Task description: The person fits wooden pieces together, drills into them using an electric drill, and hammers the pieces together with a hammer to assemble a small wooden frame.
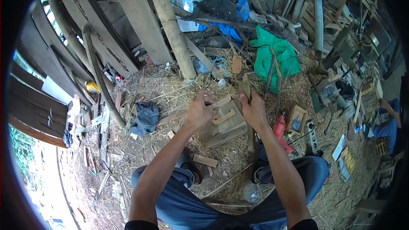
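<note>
Dark-blue trousers [183,204] spread nearest, a wooden block [219,130] on the straw-littered ground [232,183] beyond them. The right hand [254,110] is wrapped round a hammer [250,138] beside the block; the left hand [200,110] curls at the block's edge, its hold unclear

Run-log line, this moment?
left hand: at wooden block | right hand: gripping hammer | pale wood piece: on block | red power tool: on ground

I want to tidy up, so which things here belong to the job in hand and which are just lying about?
Likely part of the job:
hammer, in the right hand
wooden block
small pale piece on it
red power tool, possibly

Apparently just lying about:
green plastic
dark plastic bag
blue plastic
</note>
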